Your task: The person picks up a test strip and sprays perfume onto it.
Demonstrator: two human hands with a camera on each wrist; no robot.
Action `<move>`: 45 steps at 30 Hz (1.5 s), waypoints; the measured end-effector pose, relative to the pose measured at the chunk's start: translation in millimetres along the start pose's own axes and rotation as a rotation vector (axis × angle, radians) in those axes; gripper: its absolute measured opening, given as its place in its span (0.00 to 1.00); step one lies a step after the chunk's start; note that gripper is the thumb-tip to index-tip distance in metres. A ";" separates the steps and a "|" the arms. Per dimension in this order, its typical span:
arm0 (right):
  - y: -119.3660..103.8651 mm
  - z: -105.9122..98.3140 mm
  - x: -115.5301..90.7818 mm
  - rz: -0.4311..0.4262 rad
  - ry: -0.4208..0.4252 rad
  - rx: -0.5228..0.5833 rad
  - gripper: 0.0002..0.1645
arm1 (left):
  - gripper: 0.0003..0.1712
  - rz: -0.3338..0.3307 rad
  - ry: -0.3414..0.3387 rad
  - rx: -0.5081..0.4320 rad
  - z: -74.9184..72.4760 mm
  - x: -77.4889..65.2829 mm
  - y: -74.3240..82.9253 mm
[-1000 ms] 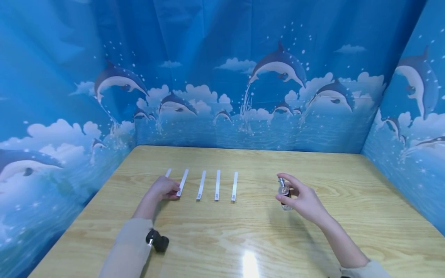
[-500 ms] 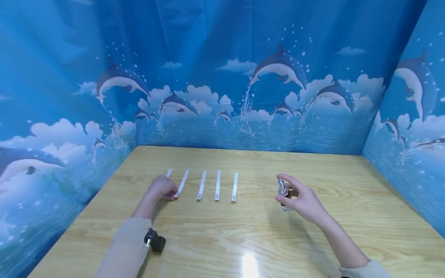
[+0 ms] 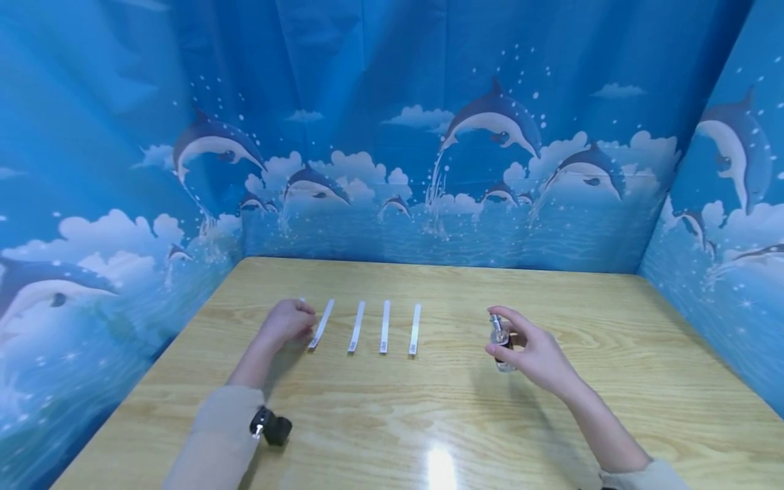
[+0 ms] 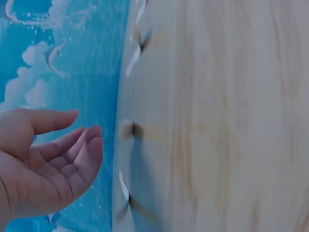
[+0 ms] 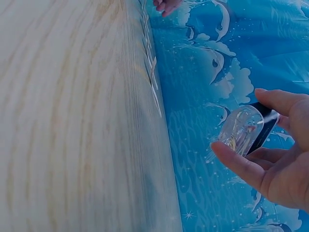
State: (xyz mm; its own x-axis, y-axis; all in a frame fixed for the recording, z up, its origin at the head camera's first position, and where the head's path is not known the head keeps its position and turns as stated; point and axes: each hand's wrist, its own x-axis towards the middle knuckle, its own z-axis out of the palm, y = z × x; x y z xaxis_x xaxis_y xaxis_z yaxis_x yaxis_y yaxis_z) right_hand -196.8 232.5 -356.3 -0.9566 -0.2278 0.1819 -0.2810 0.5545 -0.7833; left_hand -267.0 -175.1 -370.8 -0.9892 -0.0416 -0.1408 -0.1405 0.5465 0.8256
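1. Picture a clock laid over the head view, 12 o'clock at the far wall.
2. At 4 o'clock, your right hand grasps a small clear glass bottle, raised off the table, with one fingertip up at its silver top.
3. Seen from the right wrist, the bottle has a dark panel; you can make out no lettering on it.
4. At 8 o'clock, your left hand is relaxed, fingers loosely bent, thumb apart from them, grasping nothing.
5. Just beside it, four white paper strips run in a row from 7 to 6 o'clock, well apart from the bottle. The tip of another white piece shows beyond your left hand.
6. Each strip carries small dark print at its near end, too tiny to read.
7. Beneath everything is a wood-grain table; from 9 through 12 to 3 o'clock, a blue backdrop shows leaping dolphins.
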 end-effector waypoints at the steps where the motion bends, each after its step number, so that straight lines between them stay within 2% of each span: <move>1: -0.1 -0.1 -0.1 0.001 0.000 0.002 0.37 | 0.16 0.016 -0.009 0.013 1.7 -0.4 2.9; 3: -0.3 -0.1 -0.3 0.001 0.001 0.004 0.37 | 0.17 0.026 -0.036 0.014 6.1 -1.3 8.1; 6: -0.5 -0.3 -0.5 0.003 0.001 0.011 0.37 | 0.17 0.031 -0.087 -0.036 13.6 -2.9 12.9; 9: -0.6 -0.4 -0.8 0.002 0.002 0.012 0.37 | 0.16 0.025 -0.135 -0.103 20.6 -3.7 13.3; 12: -1.1 -0.3 -1.2 -0.002 0.004 0.019 0.37 | 0.15 0.031 -0.172 -0.122 26.0 -4.7 11.8; 18: -1.8 0.1 -2.1 -0.004 -0.004 0.045 0.37 | 0.12 0.000 -0.191 -0.110 35.5 -8.1 9.2; 27: -0.5 0.2 -3.5 0.002 -0.016 0.061 0.37 | 0.15 -0.058 -0.263 -0.225 48.1 -11.1 7.9; 33: -0.3 -1.0 -3.6 0.009 -0.014 0.046 0.38 | 0.14 -0.092 -0.253 -0.263 54.5 -10.3 10.5; 45: 1.6 -2.4 -2.6 0.008 -0.009 0.038 0.37 | 0.19 -0.145 -0.192 -0.233 61.6 -2.5 12.9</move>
State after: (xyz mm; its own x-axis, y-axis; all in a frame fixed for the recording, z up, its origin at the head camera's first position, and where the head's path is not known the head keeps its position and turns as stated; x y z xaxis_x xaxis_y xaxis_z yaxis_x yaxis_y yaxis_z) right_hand -194.9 235.9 -356.7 -0.9580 -0.2310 0.1699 -0.2699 0.5260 -0.8066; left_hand -263.7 -116.4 -393.5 -0.9350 0.0656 -0.3485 -0.3075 0.3397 0.8889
